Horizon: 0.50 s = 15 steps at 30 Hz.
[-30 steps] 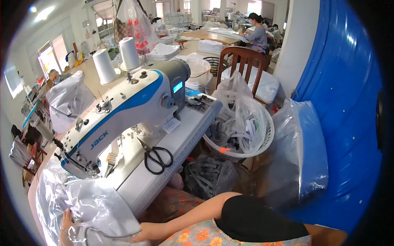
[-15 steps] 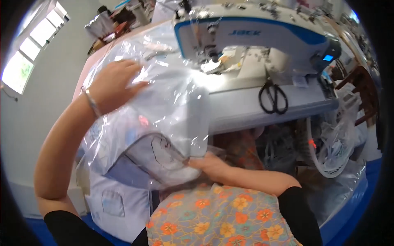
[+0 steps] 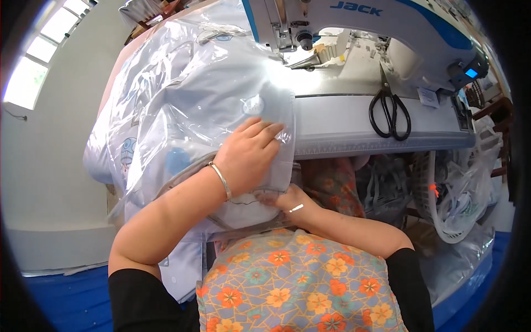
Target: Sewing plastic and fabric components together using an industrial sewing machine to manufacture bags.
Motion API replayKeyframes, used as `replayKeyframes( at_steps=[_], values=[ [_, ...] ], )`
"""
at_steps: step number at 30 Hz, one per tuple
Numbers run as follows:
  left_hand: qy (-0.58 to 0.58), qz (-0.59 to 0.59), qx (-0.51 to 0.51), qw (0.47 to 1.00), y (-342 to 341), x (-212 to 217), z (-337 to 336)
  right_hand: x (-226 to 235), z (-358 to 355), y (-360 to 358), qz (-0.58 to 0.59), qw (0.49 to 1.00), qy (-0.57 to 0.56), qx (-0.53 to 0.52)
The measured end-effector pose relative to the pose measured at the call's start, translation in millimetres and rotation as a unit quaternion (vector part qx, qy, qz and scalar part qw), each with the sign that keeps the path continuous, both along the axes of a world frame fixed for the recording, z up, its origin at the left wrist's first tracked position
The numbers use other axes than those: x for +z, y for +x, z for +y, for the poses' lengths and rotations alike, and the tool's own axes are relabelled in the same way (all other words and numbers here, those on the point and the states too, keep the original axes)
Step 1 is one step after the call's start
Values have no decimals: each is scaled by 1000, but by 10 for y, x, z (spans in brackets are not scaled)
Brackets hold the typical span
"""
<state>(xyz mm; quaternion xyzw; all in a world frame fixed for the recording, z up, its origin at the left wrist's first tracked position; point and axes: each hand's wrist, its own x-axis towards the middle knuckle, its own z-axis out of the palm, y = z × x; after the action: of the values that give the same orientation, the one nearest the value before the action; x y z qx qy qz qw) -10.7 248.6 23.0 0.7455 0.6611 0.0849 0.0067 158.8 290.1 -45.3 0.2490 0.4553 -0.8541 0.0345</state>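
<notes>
My left hand point(image 3: 248, 154), a silver bangle at its wrist, lies palm down with fingers stretched out on a clear plastic sheet point(image 3: 166, 83). Beneath the plastic spreads pale blue-white fabric point(image 3: 221, 91) with cartoon prints and dark grey edging. My right hand point(image 3: 292, 200) is just below the left, at the sheet's lower right corner. Its fingers pass under the plastic and are blurred, so their grip does not show. Right of the fabric stands a white and blue sewing machine point(image 3: 354, 27), its lamp lit beside the needle area.
Black-handled scissors point(image 3: 390, 113) lie on the machine bed's front. A white plastic basket point(image 3: 442, 213) holding clear bags stands below right. Dark bags point(image 3: 384, 185) and flowered cloth point(image 3: 331, 182) sit under the table. A flowered apron point(image 3: 298, 282) covers my lap.
My left hand has moved right and toward me, from the far left of the plastic to near my right hand. The sheet and fabric lie more spread out, and the view has shifted.
</notes>
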Motion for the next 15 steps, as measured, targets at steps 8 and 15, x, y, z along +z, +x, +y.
replayKeyframes(
  at_steps=[8, 15],
  values=[
    [-20, 9, -43, 999, -25, 26, 193, 152, 160, 33, -20, 995, 65, 71],
    [-9, -12, -51, 999, -171, 63, 384, 2, 263, -73, -27, 1000, 1, -2]
  ],
)
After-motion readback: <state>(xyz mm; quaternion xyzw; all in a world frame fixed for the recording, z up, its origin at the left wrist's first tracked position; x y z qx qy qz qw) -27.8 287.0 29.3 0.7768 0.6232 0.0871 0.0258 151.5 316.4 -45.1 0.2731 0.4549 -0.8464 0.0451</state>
